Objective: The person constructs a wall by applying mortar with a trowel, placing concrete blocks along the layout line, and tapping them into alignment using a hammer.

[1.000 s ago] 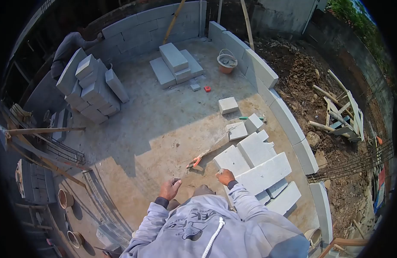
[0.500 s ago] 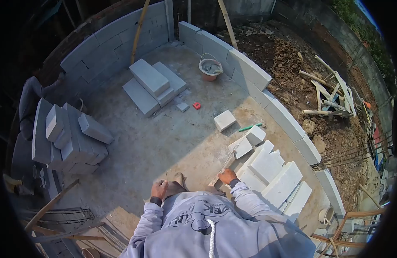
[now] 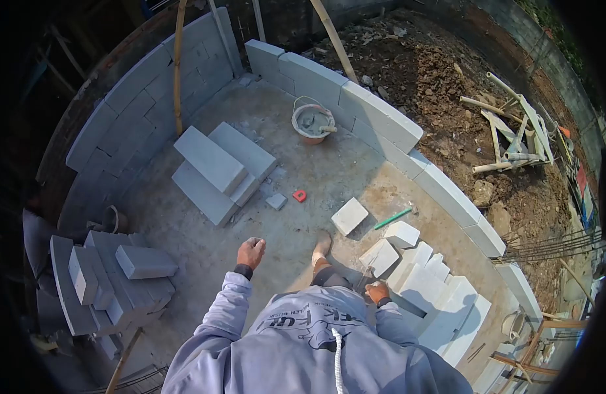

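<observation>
Left hand (image 3: 251,253) raised, bucket (image 3: 313,122) near wall (image 3: 349,98), stacked pale blocks (image 3: 112,279)

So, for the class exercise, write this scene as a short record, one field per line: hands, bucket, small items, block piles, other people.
Left hand: curled, raised above floor
Right hand: beside pale blocks; grip unclear
Bucket: grey contents, near low wall
Small items: red object, green stick
Block piles: several on floor
Other person: left edge, shadowed
</observation>
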`<state>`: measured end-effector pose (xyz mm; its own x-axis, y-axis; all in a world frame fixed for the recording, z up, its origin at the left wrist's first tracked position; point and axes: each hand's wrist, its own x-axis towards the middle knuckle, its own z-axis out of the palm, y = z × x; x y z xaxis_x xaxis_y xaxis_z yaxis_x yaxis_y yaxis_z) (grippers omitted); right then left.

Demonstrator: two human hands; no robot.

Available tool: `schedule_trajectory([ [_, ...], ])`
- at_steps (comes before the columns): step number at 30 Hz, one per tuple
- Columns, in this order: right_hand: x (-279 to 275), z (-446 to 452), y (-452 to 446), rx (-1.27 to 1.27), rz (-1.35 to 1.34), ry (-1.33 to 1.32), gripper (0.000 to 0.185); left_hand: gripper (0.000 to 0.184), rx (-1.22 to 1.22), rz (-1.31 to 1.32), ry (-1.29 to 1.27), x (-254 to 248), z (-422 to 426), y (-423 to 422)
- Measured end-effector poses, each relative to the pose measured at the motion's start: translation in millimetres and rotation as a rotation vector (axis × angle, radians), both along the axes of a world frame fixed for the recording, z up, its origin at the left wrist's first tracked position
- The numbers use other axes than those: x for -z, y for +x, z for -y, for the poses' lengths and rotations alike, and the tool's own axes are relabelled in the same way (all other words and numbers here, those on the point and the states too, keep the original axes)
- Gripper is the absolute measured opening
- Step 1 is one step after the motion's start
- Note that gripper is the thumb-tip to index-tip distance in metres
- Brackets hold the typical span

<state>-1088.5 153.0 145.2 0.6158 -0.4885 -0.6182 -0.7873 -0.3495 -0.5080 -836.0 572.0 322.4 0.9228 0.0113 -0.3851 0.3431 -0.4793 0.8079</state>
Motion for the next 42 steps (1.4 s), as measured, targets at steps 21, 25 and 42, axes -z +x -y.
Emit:
schedule_trajectory([
  [21, -67.1, 186.8, 346.1, 0.625, 0.086, 0.298, 0.013, 0.043, 0.212, 0.016, 0.463, 93.8, 211.2, 429.1],
  [25, -1.8, 176.7, 285.5, -0.566, -0.153, -0.255, 0.023, 0.048, 0.241, -0.097, 0.635, 167.9, 221.9, 543.9],
  [42, 11.1, 174.4, 621.7, 0.4, -0.217, 0.263, 0.027, 0.064, 0.701, 0.138, 1.029, 394.4, 276.0, 912.5],
])
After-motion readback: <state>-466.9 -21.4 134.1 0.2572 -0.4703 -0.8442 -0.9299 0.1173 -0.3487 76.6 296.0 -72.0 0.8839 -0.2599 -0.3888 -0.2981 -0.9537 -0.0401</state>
